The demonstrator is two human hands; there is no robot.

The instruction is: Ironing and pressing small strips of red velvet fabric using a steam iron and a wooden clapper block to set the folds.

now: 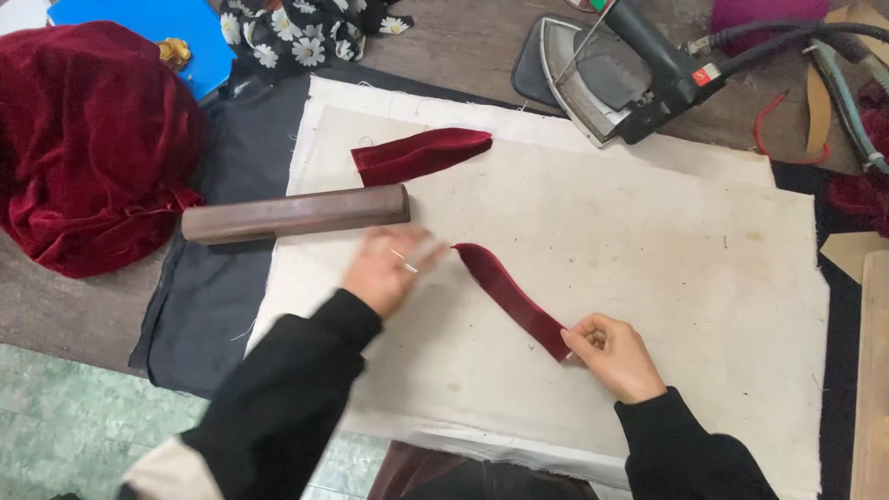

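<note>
A narrow dark red velvet strip (509, 296) lies diagonally on the cream pressing cloth (648, 241). My right hand (616, 356) pinches its lower right end. My left hand (394, 268), blurred by motion, is at the strip's upper left end; whether it grips the strip is unclear. A second, shorter red velvet piece (421, 155) lies flat further back on the cloth. A long brown wooden block (296, 214) rests just beyond my left hand.
A heavy steam iron (616, 79) with hoses sits on its rest at the back right. A heap of red velvet (88, 139) fills the left. Daisy-print black fabric (301, 32) and a blue sheet (143, 23) lie at the back left.
</note>
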